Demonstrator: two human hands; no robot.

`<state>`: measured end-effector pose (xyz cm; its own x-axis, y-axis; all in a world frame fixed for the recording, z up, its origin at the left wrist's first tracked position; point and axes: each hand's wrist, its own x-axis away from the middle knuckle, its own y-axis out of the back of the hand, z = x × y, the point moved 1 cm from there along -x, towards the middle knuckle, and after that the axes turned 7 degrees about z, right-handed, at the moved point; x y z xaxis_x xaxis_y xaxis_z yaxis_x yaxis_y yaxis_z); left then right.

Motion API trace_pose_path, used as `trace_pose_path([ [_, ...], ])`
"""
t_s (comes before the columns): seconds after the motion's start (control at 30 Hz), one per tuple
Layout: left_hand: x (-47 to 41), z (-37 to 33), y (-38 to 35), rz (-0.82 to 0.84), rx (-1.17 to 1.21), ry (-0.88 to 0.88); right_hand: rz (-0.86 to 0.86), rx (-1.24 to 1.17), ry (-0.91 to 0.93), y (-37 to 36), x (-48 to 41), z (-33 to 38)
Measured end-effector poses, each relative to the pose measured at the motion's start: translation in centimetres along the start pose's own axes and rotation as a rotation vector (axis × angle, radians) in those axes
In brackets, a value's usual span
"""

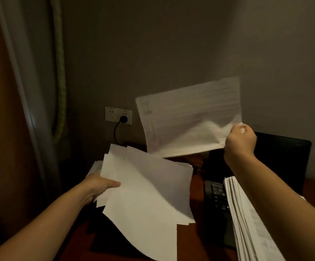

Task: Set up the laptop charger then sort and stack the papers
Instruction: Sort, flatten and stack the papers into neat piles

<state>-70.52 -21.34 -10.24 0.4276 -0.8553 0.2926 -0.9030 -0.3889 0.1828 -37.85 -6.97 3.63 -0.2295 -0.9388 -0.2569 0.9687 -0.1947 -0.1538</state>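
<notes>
Pinched between the thumb and curled fingers of the right hand (pixel 240 140), a printed sheet (pixel 188 117) is held up in the air at centre right of the frame. Its lower right corner is crumpled in the grip. Its face is blurred, and faint lines of print show but cannot be read.

At centre left the left hand (pixel 98 185) grasps a loose bundle (pixel 147 189) of white sheets by its left edge, thumb on top and fingers hidden beneath. The bundle is fanned unevenly, with corners sticking out at the top, and it sags toward the lower middle of the frame, above the reddish-brown desk (pixel 190 242).

At lower right a thick stack (pixel 247 213) of printed papers lies across the keyboard of an open laptop (pixel 217 194), its edges ragged. The right forearm crosses over it and hides its right side. The laptop's dark screen stands behind the right hand, against the grey wall (pixel 153 44).

A black plug (pixel 123 119) sits in the right half of a white socket (pixel 111 114) on the wall, left of the raised sheet. Its cable (pixel 116 132) curves down and passes out of sight behind the bundle. A pale curtain (pixel 21 72) hangs along the left side of the frame.
</notes>
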Motion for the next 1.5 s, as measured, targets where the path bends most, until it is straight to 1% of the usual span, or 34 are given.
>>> trace_pose_path([
  [0.07, 0.0, 0.2, -0.5, -0.030, 0.013, 0.010, 0.027, -0.147, -0.135, -0.3, 0.2, 0.8],
  [0.17, -0.5, 0.4, -1.1, -0.067, 0.133, 0.016, 0.142, -0.270, -0.316, -0.9, 1.2, 1.4],
  [0.23, -0.5, 0.3, -1.4, -0.085, 0.222, 0.000, 0.294, -0.329, -0.429, -1.3, 2.4, 1.0],
  [0.27, -0.2, 0.1, -1.7, -0.076, 0.262, -0.009, 0.377, -0.272, -0.464, -1.5, 3.1, 0.5],
  [0.3, 0.0, 0.1, -1.9, -0.064, 0.312, -0.019, 0.422, -0.221, -0.479, -1.6, 3.6, -0.6],
  [0.33, 0.1, 0.0, -2.1, -0.057, 0.373, -0.040, 0.416, -0.181, -0.474, -1.6, 4.2, -1.8],
  [0.43, 0.6, -0.1, -2.8, -0.120, 0.524, -0.098, 0.248, -0.132, -0.481, -1.3, 6.3, -6.5],
  [0.47, 0.9, -0.1, -3.2, -0.140, 0.553, -0.127, 0.236, -0.120, -0.503, -1.2, 7.2, -7.7],
  [0.5, 1.3, -0.2, -3.6, -0.153, 0.575, -0.148, 0.261, -0.116, -0.546, -1.1, 8.2, -8.5],
  [0.57, 1.8, -0.1, -4.3, -0.160, 0.599, -0.192, 0.392, -0.096, -0.661, -1.0, 10.0, -9.5],
  [0.63, 2.1, 0.2, -5.0, -0.153, 0.597, -0.209, 0.515, -0.017, -0.726, -0.9, 11.5, -9.7],
  [0.77, 2.1, 0.5, -5.8, -0.190, 0.575, -0.178, 0.680, 0.162, -0.758, -1.2, 13.0, -10.2],
  [0.83, 2.0, 1.0, -6.1, -0.177, 0.568, -0.140, 0.738, 0.210, -0.781, -1.4, 13.6, -10.5],
  [0.97, 1.8, 1.8, -6.5, -0.156, 0.579, -0.076, 0.770, 0.225, -0.759, -1.7, 14.6, -11.2],
  [1.07, 1.5, 2.4, -6.7, -0.131, 0.507, -0.063, 0.847, 0.239, -0.785, -1.7, 15.1, -11.2],
  [1.13, 1.3, 2.6, -6.6, -0.121, 0.462, -0.054, 0.894, 0.277, -0.758, -1.4, 14.9, -11.1],
  [1.17, 1.3, 2.6, -6.4, -0.116, 0.448, -0.052, 0.875, 0.313, -0.696, -1.2, 14.6, -11.0],
  [1.2, 1.2, 2.5, -6.2, -0.107, 0.440, -0.055, 0.816, 0.346, -0.606, -1.0, 14.0, -11.0],
  [1.27, 1.3, 2.3, -5.5, -0.080, 0.432, -0.068, 0.634, 0.383, -0.433, -0.5, 12.3, -10.9],
  [1.3, 1.4, 2.2, -5.2, -0.062, 0.430, -0.074, 0.582, 0.395, -0.388, -0.3, 11.5, -10.9],
  [1.33, 1.5, 2.2, -4.8, -0.041, 0.430, -0.081, 0.576, 0.410, -0.374, -0.1, 10.7, -11.1],
  [1.37, 1.6, 2.1, -4.5, -0.021, 0.430, -0.089, 0.604, 0.408, -0.397, 0.0, 10.1, -11.1],
  [1.43, 2.0, 1.7, -4.0, 0.023, 0.433, -0.112, 0.669, 0.342, -0.526, 0.0, 9.2, -11.1],
  [1.5, 2.3, 1.3, -3.5, 0.080, 0.452, -0.138, 0.682, 0.260, -0.633, -0.4, 8.4, -10.6],
])
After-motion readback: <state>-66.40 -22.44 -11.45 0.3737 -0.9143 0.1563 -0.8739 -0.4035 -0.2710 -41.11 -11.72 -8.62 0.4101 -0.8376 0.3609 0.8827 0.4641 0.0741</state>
